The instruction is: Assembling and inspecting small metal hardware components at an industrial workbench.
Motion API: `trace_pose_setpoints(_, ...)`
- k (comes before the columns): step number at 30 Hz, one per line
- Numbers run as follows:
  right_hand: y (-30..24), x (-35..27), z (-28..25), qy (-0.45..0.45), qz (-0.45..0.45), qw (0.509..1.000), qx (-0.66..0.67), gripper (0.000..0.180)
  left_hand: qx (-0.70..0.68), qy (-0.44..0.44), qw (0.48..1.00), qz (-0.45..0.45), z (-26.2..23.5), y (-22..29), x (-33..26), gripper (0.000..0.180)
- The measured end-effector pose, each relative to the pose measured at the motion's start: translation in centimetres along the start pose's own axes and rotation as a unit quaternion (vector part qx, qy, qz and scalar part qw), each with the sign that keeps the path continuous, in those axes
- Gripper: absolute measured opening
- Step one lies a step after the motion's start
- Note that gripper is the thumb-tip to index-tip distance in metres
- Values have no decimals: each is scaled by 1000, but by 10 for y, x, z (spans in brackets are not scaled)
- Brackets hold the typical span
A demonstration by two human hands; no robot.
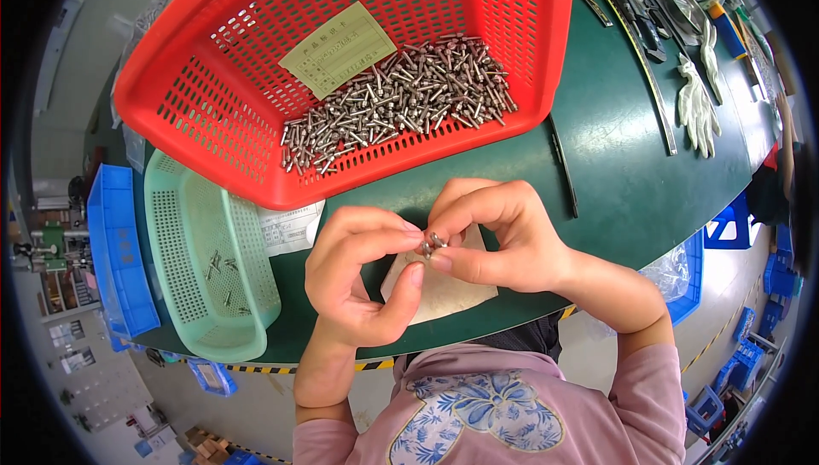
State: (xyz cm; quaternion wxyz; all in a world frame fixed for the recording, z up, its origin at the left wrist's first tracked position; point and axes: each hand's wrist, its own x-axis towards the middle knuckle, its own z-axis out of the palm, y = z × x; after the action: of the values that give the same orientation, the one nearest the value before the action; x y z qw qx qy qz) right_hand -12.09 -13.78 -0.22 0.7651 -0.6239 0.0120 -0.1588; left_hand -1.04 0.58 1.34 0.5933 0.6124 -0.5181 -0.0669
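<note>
Over a pale sheet [452, 294] at the table's near edge, my two hands meet at the fingertips. My right hand [512, 239] pinches a small shiny metal part [435, 243] between thumb and forefinger; it resembles the pins in the basket, but the fingers cover much of it. My left hand [363, 264] curves in from the left, its fingertips beside the part. A gap shows between its thumb and forefinger. Beyond my hands stands a red perforated basket [205, 136] with a heap of small metal pins [401, 94] and a yellow-green paper label [339, 49].
A light green basket [260, 273] at the left holds several small metal pieces [222, 269]. Left of it stands a blue bin [119, 247]. A white paper [290, 228] lies by the red basket. Farther right are a thin dark rod [563, 166], a steel ruler [653, 81] and white gloves [698, 107].
</note>
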Motion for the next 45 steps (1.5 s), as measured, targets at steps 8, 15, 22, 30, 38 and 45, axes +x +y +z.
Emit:
trace_pose_setpoints(8,-1,2,0,4,-57,997,-46,18,10,-9,1000,23,-2,1,1,21)
trace_pose_setpoints(15,-3,2,0,-4,-77,994,-75,20,2,-2,1000,17,-1,0,-1,17)
trace_pose_setpoints(22,-4,3,1,-3,-84,992,-93,21,-8,2,1000,6,-2,2,-1,15)
trace_pose_setpoints(30,8,5,1,77,-258,905,-331,27,0,-6,1000,-3,-1,1,0,14)
trace_pose_setpoints(38,3,4,-1,96,-321,832,-441,34,63,37,997,35,3,4,0,26)
trace_pose_setpoints(45,6,6,-2,133,-410,779,-455,36,264,0,937,228,0,5,-7,27)
